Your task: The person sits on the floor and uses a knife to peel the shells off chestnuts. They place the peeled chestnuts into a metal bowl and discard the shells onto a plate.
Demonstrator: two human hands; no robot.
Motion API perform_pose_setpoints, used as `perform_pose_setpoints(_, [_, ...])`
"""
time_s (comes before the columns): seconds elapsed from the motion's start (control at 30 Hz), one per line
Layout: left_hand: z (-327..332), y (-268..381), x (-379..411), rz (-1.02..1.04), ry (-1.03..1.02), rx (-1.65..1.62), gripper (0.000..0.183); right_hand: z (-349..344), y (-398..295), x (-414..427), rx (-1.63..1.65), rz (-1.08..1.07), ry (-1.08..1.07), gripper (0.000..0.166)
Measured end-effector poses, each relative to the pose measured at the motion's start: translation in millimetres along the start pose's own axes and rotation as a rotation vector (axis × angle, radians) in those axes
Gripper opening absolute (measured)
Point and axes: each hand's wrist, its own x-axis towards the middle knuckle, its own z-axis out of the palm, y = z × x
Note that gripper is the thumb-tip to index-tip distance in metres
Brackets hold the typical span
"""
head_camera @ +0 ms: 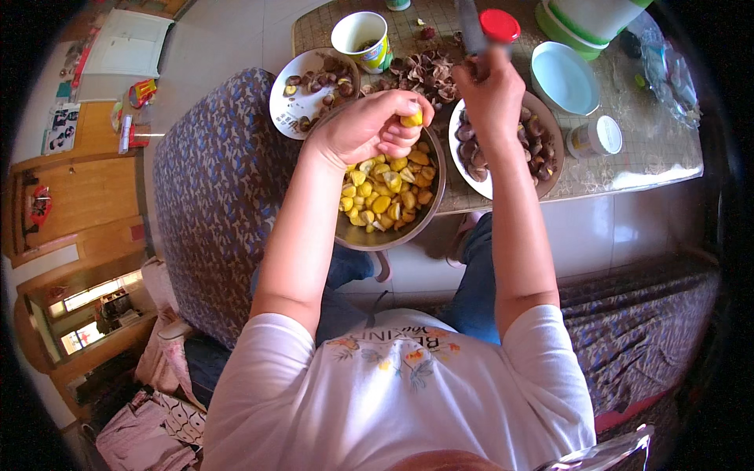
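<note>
Between the fingers and thumb of my left hand (pixel 371 130) is a peeled yellow chestnut (pixel 412 118). This hand is above a stainless steel bowl (pixel 406 240) filled with peeled chestnuts (pixel 382 204). My right hand (pixel 498 97) grips a knife, its blade (pixel 469 26) pointing away from me; the handle is mostly hidden by the fingers. Under my right wrist is a white plate (pixel 456 141) of dark brown chestnuts (pixel 537 147), partly covered by the forearm. A heap of brown chestnut shells (pixel 433 76) lies on the table between and beyond both hands.
Left on the table (pixel 642 159), a white plate (pixel 283 109) holds chestnuts and scraps beside a paper cup (pixel 377 52). A red lid (pixel 499 25), light blue bowl (pixel 564 76), lidded tub (pixel 595 138) and green-white container (pixel 589 26) stand right. A patterned, cloth-covered seat (pixel 218 176) adjoins at left.
</note>
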Motion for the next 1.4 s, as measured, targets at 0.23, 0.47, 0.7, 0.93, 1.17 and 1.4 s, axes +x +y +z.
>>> perform_pose_setpoints(0.23, [10,-6,0,0.357,0.173,-0.146,0.034,26,31,-6,0.050,0.045,-0.106,0.015])
perform_pose_setpoints(0.47, [-12,-6,0,0.400,0.253,-0.197,0.028,21,0,-9,0.621,0.262,-0.429,0.027])
perform_pose_setpoints(0.7, [-3,-8,2,0.335,0.408,-0.156,0.025,16,-17,-11,0.602,-0.138,-0.493,0.039])
perform_pose_setpoints(0.93, [0,-11,-5,0.392,0.472,0.287,0.025,0,-27,-6,0.278,-0.145,-0.511,0.032])
perform_pose_setpoints(1.17, [13,-8,-5,0.471,0.603,0.466,0.025,0,-23,-10,0.429,-0.032,-0.545,0.035])
perform_pose_setpoints(1.4, [13,-8,-9,0.455,0.571,0.486,0.024,-2,-26,-14,0.465,-0.010,-0.507,0.035])
